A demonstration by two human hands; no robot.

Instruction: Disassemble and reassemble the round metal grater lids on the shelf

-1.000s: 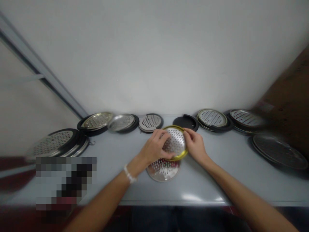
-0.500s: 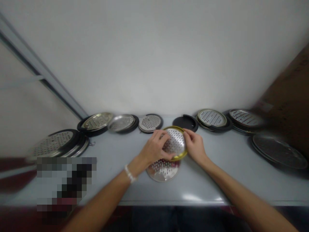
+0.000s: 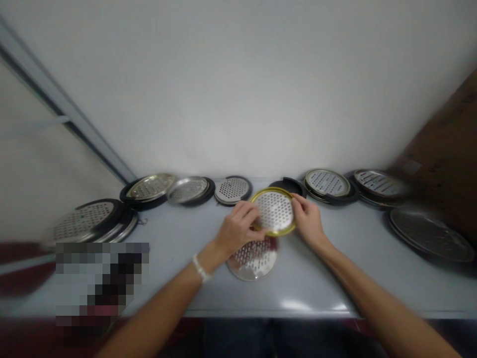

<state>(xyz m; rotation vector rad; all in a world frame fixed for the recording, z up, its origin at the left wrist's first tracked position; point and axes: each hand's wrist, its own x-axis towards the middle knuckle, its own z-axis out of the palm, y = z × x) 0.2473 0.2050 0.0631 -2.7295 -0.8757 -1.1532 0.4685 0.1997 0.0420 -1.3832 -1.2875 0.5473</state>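
Note:
Between my hands, raised above the table, is a round metal grater disc (image 3: 276,211) with a yellow rim and rows of holes. My left hand (image 3: 238,223) grips its left edge, fingers behind or along the rim and thumb low at the front. At its right edge my right hand (image 3: 308,219) pinches the yellow rim. Below them a second shiny grater disc (image 3: 253,261) lies flat on the table, its upper part hidden by my left hand and the held disc. Just behind stands a black ring-edged holder (image 3: 288,185), partly covered by the held disc.
Along the wall lie more grater discs in black holders: a perforated disc (image 3: 233,190), a plain-looking silver disc (image 3: 189,190), a gold-rimmed disc (image 3: 328,183) and a slotted disc (image 3: 376,182). Stacks sit left (image 3: 84,221) and right (image 3: 432,233). A cardboard box (image 3: 447,134) borders the right side.
The yellow-rimmed grater disc has moved slightly up and right and turned more face-on. My right hand moved right with it; my left hand keeps hold of the left edge.

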